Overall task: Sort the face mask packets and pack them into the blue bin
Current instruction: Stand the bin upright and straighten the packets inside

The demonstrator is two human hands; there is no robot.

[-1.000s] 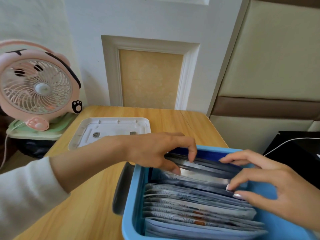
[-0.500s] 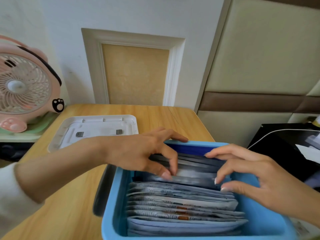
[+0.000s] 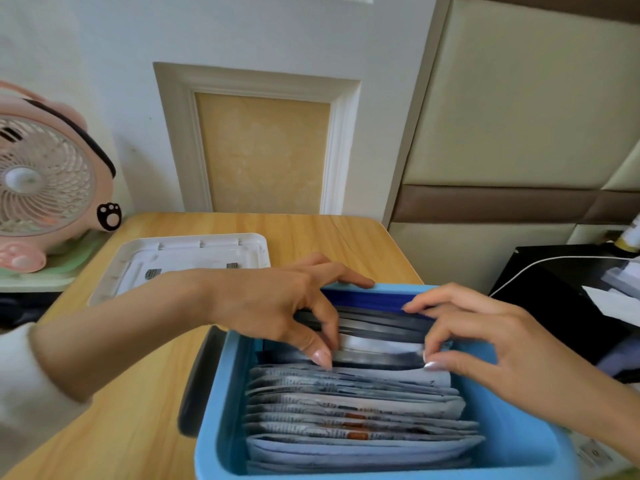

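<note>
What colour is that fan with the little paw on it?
The fan is pink, its paw mark black and white. Best seen in the head view.

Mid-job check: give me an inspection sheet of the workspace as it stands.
Surface: wooden table, bare wood showing.
Job's things: blue bin holds light packets standing in a row, dark packets at its far end.
Clutter: white tray on the table.
Grips: left hand and right hand pinch the dark packets.
Cables: white cable across a black surface, right.
Surroundings: pink fan left, padded wall right.
</note>
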